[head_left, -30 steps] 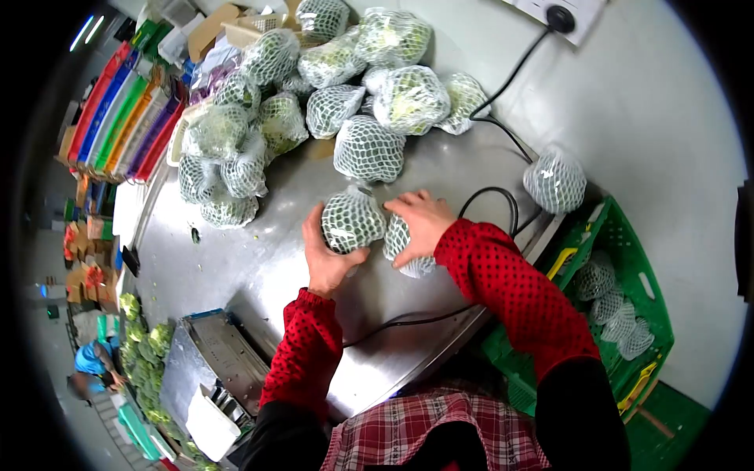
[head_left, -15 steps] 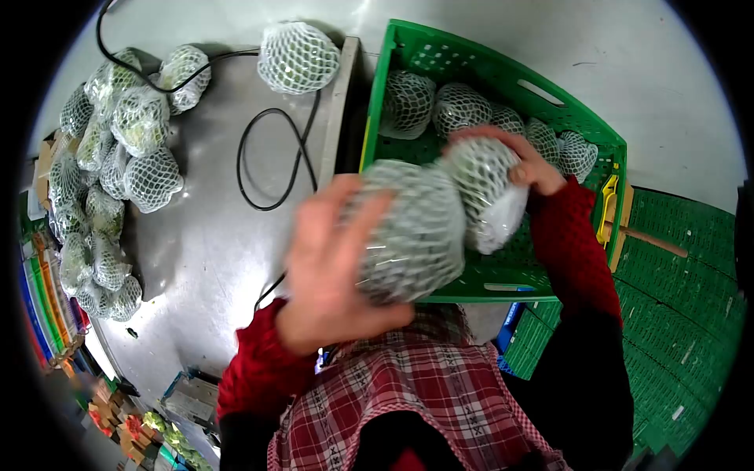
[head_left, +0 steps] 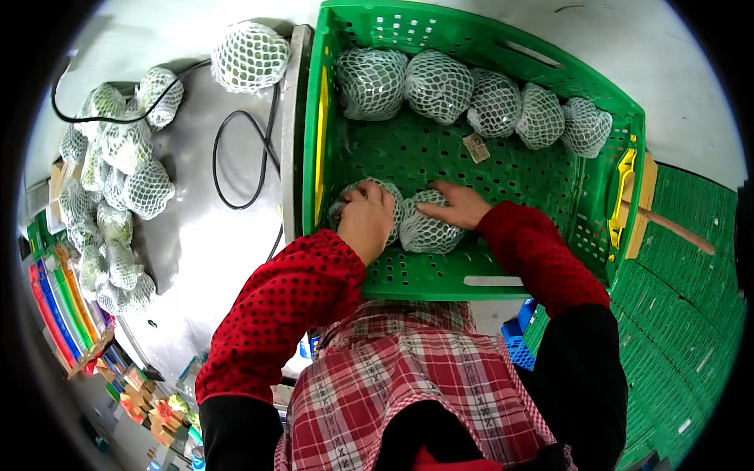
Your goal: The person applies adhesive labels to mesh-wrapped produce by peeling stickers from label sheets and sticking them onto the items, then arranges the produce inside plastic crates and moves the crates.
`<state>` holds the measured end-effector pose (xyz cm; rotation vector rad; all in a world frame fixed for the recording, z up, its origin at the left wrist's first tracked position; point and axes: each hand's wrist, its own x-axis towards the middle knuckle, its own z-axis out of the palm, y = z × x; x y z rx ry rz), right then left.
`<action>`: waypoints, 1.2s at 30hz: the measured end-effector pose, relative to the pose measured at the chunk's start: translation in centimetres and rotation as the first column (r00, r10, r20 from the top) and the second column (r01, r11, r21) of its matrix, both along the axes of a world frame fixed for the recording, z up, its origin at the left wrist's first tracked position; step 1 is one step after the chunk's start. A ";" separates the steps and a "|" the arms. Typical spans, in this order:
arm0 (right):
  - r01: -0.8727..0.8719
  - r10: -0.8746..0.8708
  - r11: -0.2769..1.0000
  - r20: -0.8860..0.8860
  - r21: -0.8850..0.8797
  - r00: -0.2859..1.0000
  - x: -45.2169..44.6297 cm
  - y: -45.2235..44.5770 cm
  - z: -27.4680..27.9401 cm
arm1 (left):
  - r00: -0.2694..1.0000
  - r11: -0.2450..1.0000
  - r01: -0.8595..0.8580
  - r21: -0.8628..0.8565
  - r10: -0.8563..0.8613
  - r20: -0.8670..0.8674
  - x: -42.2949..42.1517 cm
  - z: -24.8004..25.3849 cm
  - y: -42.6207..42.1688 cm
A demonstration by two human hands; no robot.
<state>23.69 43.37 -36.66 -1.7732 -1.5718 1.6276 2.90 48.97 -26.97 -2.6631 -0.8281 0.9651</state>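
Bordering steel table (head_left: 192,200), green crate (head_left: 408,284): upright, holding both handled vegetables inside near wall.
Far row (head_left: 440,88): five netted vegetables along opposite wall.
Left vegetable (head_left: 397,210): under left hand (head_left: 366,224), just beside right vegetable; fingers bent over top, holding.
Right vegetable (head_left: 426,232): held by right hand (head_left: 463,208), thumb and fingers partly spread across upper side.
Handling: judged moderately heavy, firm inside, bruisable; soft netting, possibly slippery film.
Hold: best cupped around widest part, not by loose netting.

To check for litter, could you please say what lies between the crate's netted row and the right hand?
A small label on the perforated crate floor, in the head view.
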 end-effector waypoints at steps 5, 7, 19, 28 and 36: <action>-0.177 0.195 0.971 -0.099 0.163 0.976 -11.3 5.0 11.7 | 0.994 0.993 0.018 0.114 -0.030 0.109 -12.0 14.6 2.1; -0.385 0.367 0.916 0.156 0.114 0.917 -13.8 5.6 19.7 | 0.899 0.975 0.077 -0.207 0.022 0.438 -15.6 22.8 1.5; -0.046 -0.376 0.387 0.203 0.921 0.904 -56.0 30.3 56.3 | 0.123 0.155 -0.986 0.060 0.437 0.891 -68.8 53.5 22.2; 0.419 -0.258 0.725 -0.348 0.547 0.901 -60.2 35.1 56.1 | -0.471 0.303 -0.784 -0.541 0.276 0.838 -84.3 48.9 30.3; 0.587 -0.195 0.807 -0.908 0.067 0.371 -10.0 25.0 32.3 | -0.624 0.230 -0.472 -0.851 0.595 0.507 -63.7 19.3 38.1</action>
